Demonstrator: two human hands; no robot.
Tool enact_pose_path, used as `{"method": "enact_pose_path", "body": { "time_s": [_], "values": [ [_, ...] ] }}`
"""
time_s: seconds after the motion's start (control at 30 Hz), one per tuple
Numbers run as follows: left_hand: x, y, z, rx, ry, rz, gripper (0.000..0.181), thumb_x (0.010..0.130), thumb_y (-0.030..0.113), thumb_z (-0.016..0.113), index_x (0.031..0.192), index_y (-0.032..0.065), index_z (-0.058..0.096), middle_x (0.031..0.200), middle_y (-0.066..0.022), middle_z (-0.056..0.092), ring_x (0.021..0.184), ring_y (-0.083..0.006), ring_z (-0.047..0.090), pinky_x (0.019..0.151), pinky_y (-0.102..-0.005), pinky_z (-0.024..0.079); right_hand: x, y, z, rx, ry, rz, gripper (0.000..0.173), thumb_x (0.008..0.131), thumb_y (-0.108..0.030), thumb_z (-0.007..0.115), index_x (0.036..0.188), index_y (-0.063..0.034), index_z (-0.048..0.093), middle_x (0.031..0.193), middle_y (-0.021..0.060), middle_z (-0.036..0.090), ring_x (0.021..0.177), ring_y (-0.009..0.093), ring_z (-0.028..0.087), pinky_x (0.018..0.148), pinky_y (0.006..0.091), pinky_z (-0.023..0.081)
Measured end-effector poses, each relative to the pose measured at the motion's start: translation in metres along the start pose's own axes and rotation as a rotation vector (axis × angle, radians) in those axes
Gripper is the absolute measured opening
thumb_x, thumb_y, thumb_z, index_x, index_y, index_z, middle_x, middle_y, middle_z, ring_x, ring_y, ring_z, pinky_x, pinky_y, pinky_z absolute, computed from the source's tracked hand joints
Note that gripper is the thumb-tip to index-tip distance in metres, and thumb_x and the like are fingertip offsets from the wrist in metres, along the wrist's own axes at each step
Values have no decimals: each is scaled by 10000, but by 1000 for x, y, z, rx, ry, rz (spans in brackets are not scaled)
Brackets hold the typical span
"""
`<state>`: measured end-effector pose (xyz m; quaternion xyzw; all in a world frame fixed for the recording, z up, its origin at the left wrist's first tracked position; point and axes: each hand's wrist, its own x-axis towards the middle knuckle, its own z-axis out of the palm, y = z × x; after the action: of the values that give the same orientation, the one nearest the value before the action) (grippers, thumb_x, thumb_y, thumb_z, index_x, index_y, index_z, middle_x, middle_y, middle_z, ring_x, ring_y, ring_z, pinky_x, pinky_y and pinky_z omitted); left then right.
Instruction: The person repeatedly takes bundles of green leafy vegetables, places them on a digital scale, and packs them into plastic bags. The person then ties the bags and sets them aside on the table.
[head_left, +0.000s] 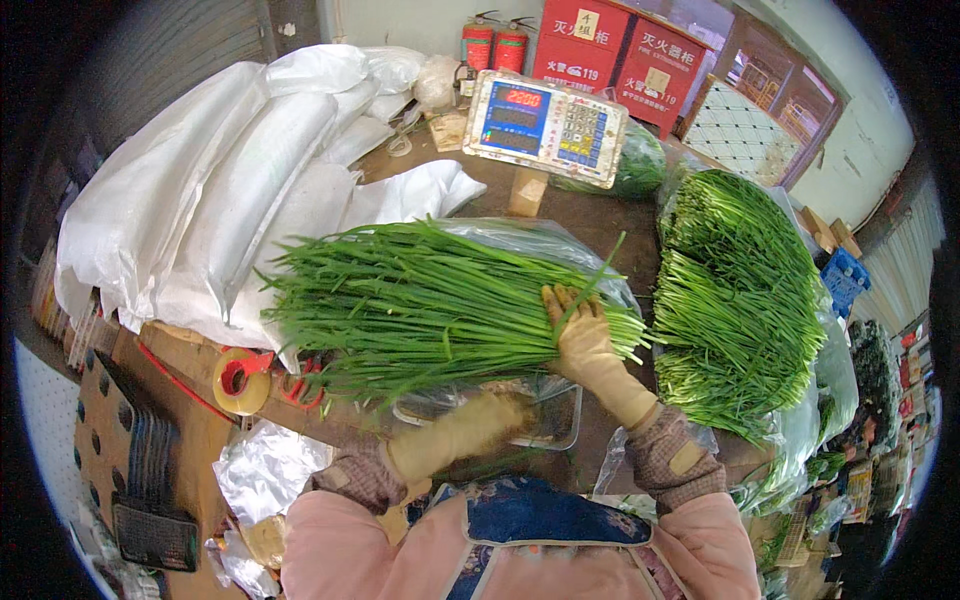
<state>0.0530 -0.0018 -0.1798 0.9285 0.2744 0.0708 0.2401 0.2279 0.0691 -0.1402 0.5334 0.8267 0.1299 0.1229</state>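
Observation:
A large bunch of garlic chives (420, 307) lies across a clear plastic sheet (517, 238) in front of me, leaves to the left and pale cut ends to the right. My right hand (589, 337), in a yellowish work glove with soiled fingertips, grips the bunch near those cut ends. One loose leaf crosses over its fingers. Below the bunch, my gloved left hand (499, 412) is blurred by motion, so its fingers cannot be made out. Close to it is a clear plastic tray (559, 427), partly hidden under the bunch and the hand.
A digital scale display (546, 127) stands behind the bunch. More garlic chives (739, 307) are heaped in plastic at the right. White woven sacks (247, 180) fill the left. A tape dispenser (241, 381) and red-handled scissors (302, 384) lie at the table's left edge. Fire extinguishers (493, 49) stand behind.

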Motion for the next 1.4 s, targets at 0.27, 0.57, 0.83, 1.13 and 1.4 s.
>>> {"method": "enact_pose_path", "body": {
  "time_s": [0.27,0.57,0.83,1.13,1.4],
  "values": [
    [72,-21,-14,950,424,187,551,753,216,499,1292,240,391,1327,-59,388,1274,-278,290,1033,-510,196,1,-17,63,-170,369,45,580,847,-377,348,1358,-114,263,1397,137,262,1301,296,215,1048,510,111],
    [43,-32,-19,919,456,-242,598,774,148,532,1334,201,329,1342,-75,366,1265,-354,283,988,-579,221,-32,88,-30,928,506,261,437,709,-267,708,1052,-26,585,949,163,617,856,263,603,749,346,479],
    [54,-39,-30,879,440,-207,720,691,269,653,1321,137,329,1225,-111,478,1085,-329,469,907,-481,363,-13,146,61,591,172,585,257,788,-212,564,1006,-76,574,940,168,615,864,342,591,743,402,475],
    [79,-42,-71,620,222,-366,763,663,382,702,1264,54,365,1034,-141,561,929,-286,559,777,-386,452,-86,117,109,2120,910,718,207,764,10,489,940,-66,566,790,58,589,640,150,540,537,266,439],
    [98,-63,-84,603,284,-418,666,686,393,694,1202,66,432,1016,-156,575,907,-305,581,749,-399,478,-143,131,-23,2106,689,372,278,748,-20,544,1025,-35,547,659,-17,502,454,44,341,405,186,282]
  ]
}}
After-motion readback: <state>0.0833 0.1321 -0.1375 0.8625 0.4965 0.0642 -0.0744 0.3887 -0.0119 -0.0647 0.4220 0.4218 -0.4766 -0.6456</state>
